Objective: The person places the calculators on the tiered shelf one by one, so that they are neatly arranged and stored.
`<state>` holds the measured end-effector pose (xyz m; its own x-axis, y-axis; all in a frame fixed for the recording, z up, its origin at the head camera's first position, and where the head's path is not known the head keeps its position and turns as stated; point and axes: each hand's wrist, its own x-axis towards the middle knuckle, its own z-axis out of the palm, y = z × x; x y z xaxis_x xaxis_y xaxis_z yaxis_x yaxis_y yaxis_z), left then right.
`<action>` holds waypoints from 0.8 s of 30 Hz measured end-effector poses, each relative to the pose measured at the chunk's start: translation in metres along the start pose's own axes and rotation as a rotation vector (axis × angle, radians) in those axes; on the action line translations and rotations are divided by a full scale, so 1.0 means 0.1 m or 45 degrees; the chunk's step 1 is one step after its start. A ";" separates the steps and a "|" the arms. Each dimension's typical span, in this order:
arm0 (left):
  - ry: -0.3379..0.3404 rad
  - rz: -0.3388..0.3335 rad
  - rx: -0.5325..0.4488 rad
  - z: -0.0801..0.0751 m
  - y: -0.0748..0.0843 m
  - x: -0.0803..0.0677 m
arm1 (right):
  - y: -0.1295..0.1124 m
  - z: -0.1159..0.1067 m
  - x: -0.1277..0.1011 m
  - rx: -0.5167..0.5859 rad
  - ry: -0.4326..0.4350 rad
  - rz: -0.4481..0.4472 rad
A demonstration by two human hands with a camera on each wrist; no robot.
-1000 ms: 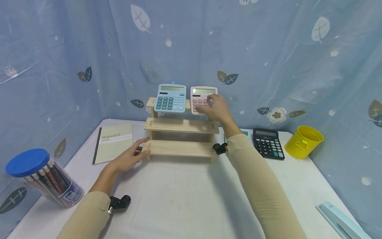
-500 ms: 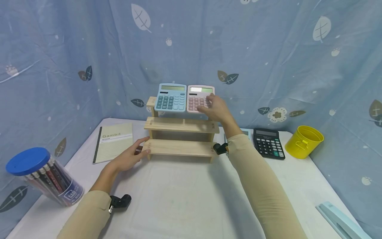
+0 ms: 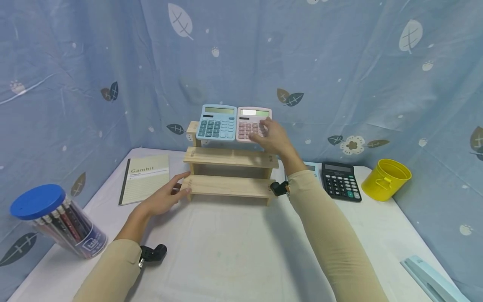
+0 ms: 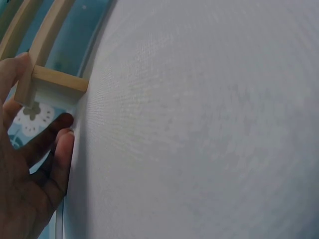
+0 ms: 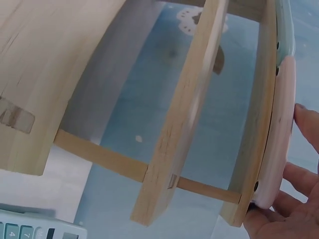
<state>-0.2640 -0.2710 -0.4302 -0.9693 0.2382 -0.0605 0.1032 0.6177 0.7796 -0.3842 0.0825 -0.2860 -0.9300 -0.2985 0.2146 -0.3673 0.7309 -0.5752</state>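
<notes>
While the right hand (image 3: 274, 136) pinches the pink calculator (image 3: 252, 124) (light, rigid, slick plastic) by its right edge, the left hand (image 3: 166, 197) rests spread against the wooden rack (image 3: 230, 157).

Sleeves: long, beige, close-fitting, ending at the wrists
Left hand (image 3: 162, 200): bare
Right hand (image 3: 274, 138): bare
Wrist cameras: small black units, one strapped at each sleeve cuff
</notes>
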 end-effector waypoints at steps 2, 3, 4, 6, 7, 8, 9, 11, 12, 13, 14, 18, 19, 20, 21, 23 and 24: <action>0.002 -0.001 0.002 0.00 0.00 0.00 | 0.01 -0.01 0.00 0.005 0.000 0.004; 0.003 0.001 0.002 0.00 0.00 0.00 | 0.02 -0.02 0.00 0.010 0.002 0.007; 0.003 0.001 0.002 0.00 -0.01 0.00 | 0.03 -0.02 0.00 0.012 0.005 0.006; 0.004 -0.001 0.008 0.01 0.00 0.00 | 0.05 -0.05 -0.01 0.010 0.011 0.002; 0.004 -0.002 0.009 0.01 0.00 0.00 | 0.07 -0.06 -0.01 0.012 0.018 -0.004; 0.005 -0.002 0.008 0.01 0.00 0.00 | 0.08 -0.08 -0.02 0.009 0.027 -0.016; 0.007 -0.001 0.007 0.02 0.00 0.00 | 0.09 -0.10 -0.03 0.002 0.032 -0.029; 0.011 -0.004 0.006 0.02 0.01 -0.01 | 0.13 -0.13 -0.06 0.007 0.044 -0.051; 0.011 -0.003 0.003 0.02 0.01 -0.01 | 0.15 -0.15 -0.08 0.001 0.051 -0.061; 0.011 -0.002 0.000 0.02 0.01 -0.01 | 0.18 -0.17 -0.10 -0.001 0.057 -0.068; 0.011 -0.001 -0.003 0.02 0.02 -0.01 | 0.20 -0.20 -0.12 -0.005 0.060 -0.075; 0.007 -0.001 -0.008 0.02 0.02 -0.01 | 0.31 -0.29 -0.21 -0.051 0.061 -0.096; 0.006 -0.002 -0.009 0.01 0.01 0.00 | 0.34 -0.32 -0.24 -0.060 0.057 -0.103; 0.005 -0.007 -0.009 0.02 0.01 0.00 | 0.37 -0.34 -0.26 -0.073 0.051 -0.110; 0.005 -0.012 -0.009 0.02 0.00 0.00 | 0.40 -0.36 -0.29 -0.089 0.049 -0.115; 0.004 -0.018 -0.009 0.02 0.00 0.00 | 0.48 -0.40 -0.34 -0.109 0.046 -0.127; 0.003 -0.018 -0.010 0.02 -0.01 0.00 | 0.52 -0.42 -0.37 -0.120 0.047 -0.127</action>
<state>-0.2638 -0.2698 -0.4319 -0.9711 0.2279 -0.0703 0.0877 0.6152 0.7834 -0.3695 0.1575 -0.2905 -0.8882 -0.3511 0.2965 -0.4559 0.7535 -0.4736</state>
